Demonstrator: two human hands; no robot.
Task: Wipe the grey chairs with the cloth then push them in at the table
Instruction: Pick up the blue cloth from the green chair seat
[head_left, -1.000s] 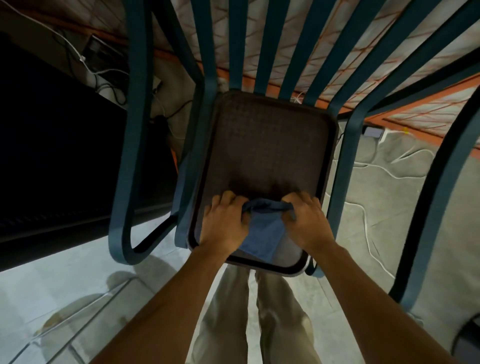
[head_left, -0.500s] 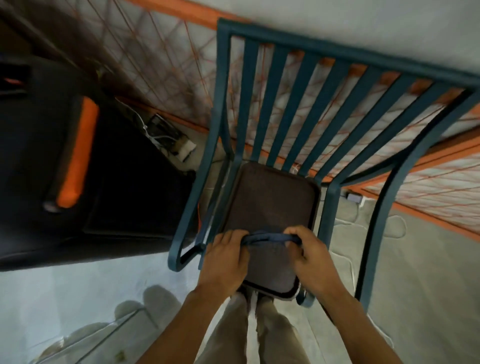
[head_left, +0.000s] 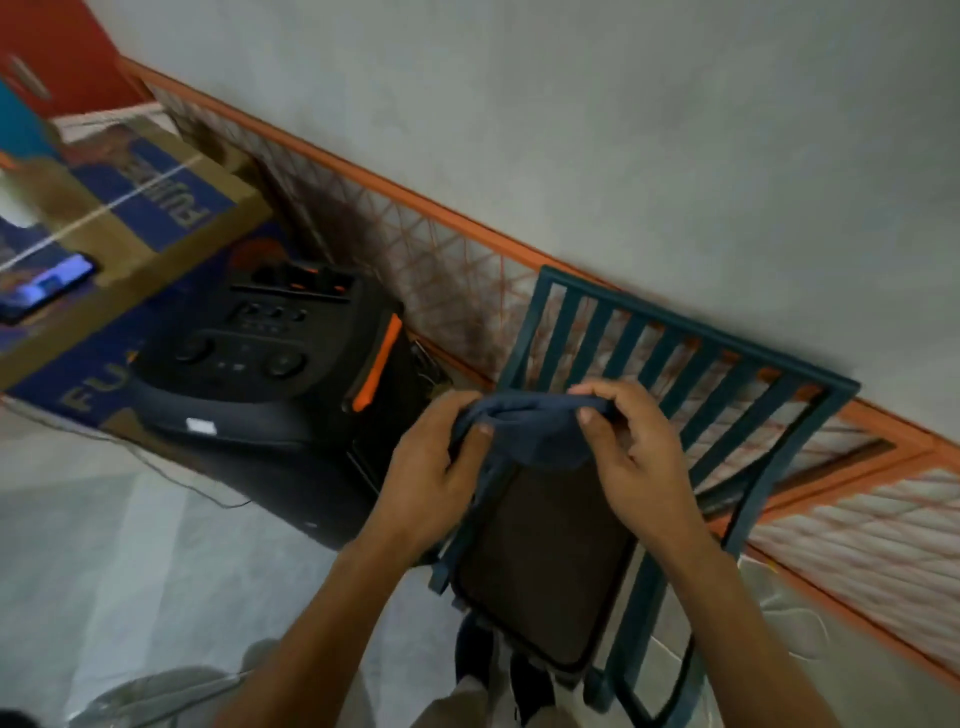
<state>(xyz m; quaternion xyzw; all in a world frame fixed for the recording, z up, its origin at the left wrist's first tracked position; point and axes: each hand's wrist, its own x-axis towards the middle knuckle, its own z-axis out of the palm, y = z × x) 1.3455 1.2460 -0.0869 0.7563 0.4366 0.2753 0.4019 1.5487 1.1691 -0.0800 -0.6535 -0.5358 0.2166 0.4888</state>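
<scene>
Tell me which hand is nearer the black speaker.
Left. The left hand holds the cloth just right of the speaker; the right hand is farther, over the chair.

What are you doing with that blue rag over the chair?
A person is holding a blue cloth up in the air with both hands. The left hand pinches one end and the right hand pinches the other, so the cloth hangs between them above the dark seat of a teal slatted chair. The cloth is not touching the seat right now. The chair stands near the wall, next to a black speaker with orange trim.
</scene>
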